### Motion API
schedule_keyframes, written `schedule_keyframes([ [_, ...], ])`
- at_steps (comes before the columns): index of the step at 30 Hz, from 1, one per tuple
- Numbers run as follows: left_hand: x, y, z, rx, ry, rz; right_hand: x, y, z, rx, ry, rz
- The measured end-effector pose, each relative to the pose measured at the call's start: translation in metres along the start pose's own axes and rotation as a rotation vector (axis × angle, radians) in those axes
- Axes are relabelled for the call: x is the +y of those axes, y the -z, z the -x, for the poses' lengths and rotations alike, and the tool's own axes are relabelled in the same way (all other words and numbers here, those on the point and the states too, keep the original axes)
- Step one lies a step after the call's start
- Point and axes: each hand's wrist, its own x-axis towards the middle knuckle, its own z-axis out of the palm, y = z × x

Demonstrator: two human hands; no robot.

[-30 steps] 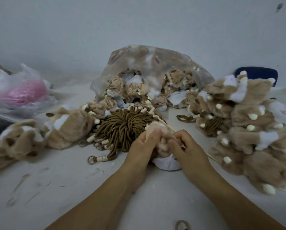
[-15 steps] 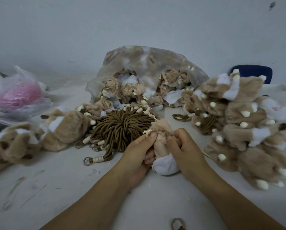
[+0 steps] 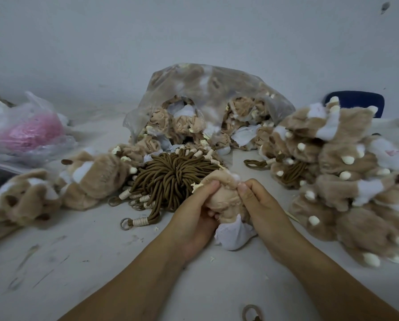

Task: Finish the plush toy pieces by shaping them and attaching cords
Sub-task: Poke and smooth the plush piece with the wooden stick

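Beige plush piece (image 3: 225,197) half-hidden between hands (image 3: 193,216) (image 3: 261,210)

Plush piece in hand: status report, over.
Both busy: left hand and right hand grip the plush piece, fingers pinching its top. White end points down. Just behind lies the cord bundle; no cord visibly on the piece.

white table (image 3: 82,262), plush piles (image 3: 346,181), cord bundle (image 3: 170,177)

Dim, flat, cool-grey light, source unseen. The plush piece (image 3: 225,200) held by the left hand (image 3: 193,218) and right hand (image 3: 261,212) is sharpest; faint shadow lies on the table (image 3: 101,262) beneath them. Beyond the grip the clear bag (image 3: 217,89) shows a dull sheen. Far to either side, shapes bend and soften.
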Motion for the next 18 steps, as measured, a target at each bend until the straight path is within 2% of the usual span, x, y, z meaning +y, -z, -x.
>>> schedule_keyframes([
  [8,0.003,0.001,0.001,-0.041,0.051,0.068,-0.001,0.0,0.0,0.0,0.003,-0.018],
  [11,0.003,0.001,0.001,-0.063,0.071,0.067,0.0,0.003,-0.003,0.057,0.002,0.005],
  [18,0.001,0.006,-0.003,0.005,0.008,0.106,0.009,0.012,-0.01,0.192,0.046,0.072],
])
